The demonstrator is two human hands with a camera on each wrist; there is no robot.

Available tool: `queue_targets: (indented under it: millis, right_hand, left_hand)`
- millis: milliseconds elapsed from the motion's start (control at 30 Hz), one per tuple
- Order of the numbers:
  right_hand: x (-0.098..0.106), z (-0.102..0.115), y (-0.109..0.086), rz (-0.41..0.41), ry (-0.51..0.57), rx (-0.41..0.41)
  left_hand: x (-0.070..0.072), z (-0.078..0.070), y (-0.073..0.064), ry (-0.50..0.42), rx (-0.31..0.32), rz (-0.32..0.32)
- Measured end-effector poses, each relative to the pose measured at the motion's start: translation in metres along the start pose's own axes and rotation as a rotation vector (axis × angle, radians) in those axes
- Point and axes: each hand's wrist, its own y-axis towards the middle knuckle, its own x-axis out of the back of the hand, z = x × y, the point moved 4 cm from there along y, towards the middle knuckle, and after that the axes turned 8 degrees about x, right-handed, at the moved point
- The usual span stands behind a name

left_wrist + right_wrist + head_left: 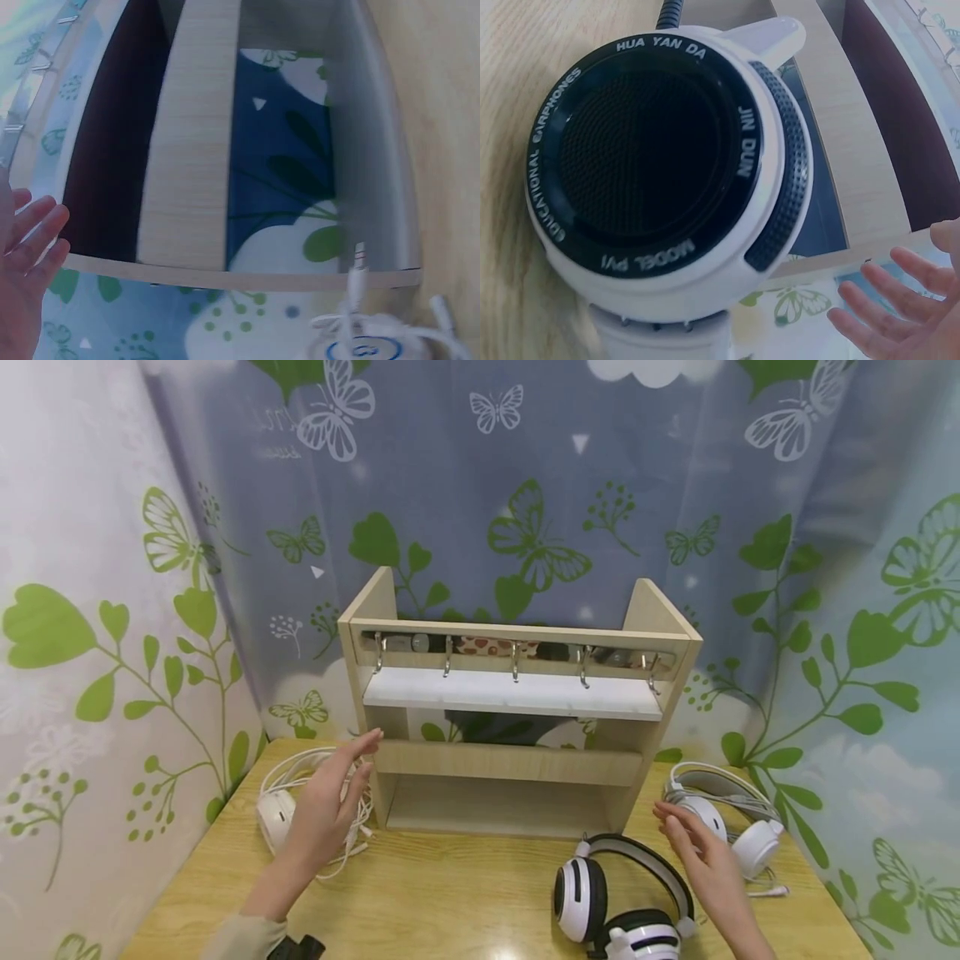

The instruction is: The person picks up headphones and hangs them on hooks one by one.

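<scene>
In the head view my left hand [322,814] is raised with fingers extended and nothing held. It overlaps a white headset [276,818] with a bundled cable, and its fingertips reach the left side of a small wooden shelf rack [510,764]. My right hand [708,868], fingers loosely straight, holds nothing. Behind its fingertips sits another white headset [757,847]. A black-and-white headset [581,902] lies on the table just left of that hand. Its ear cup [645,157], lettered around the rim, fills much of the right wrist view.
A metal strip with several hooks [515,660] runs along the rack's upper front, above a white shelf board [510,692]. The wooden table [450,893] ends near patterned curtains [465,485] at the back and sides. A cable plug [358,262] stands close in the left wrist view.
</scene>
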Motion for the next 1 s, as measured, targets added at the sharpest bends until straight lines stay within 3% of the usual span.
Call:
queue_targets:
  millis: [200,500,1000]
  right_hand:
    - [0.002,-0.016,-0.007,0.019,0.096,-0.086]
    - [0.005,-0.034,-0.02,0.006,0.055,-0.155]
    - [0.008,-0.059,-0.031,0.061,-0.033,-0.277]
  left_hand:
    - [0.014,-0.001,0.016,0.013,-0.02,-0.035]
    - [0.03,-0.004,0.036,-0.03,-0.047,-0.065]
    - [0.045,-0.013,0.064,0.01,-0.141,-0.15]
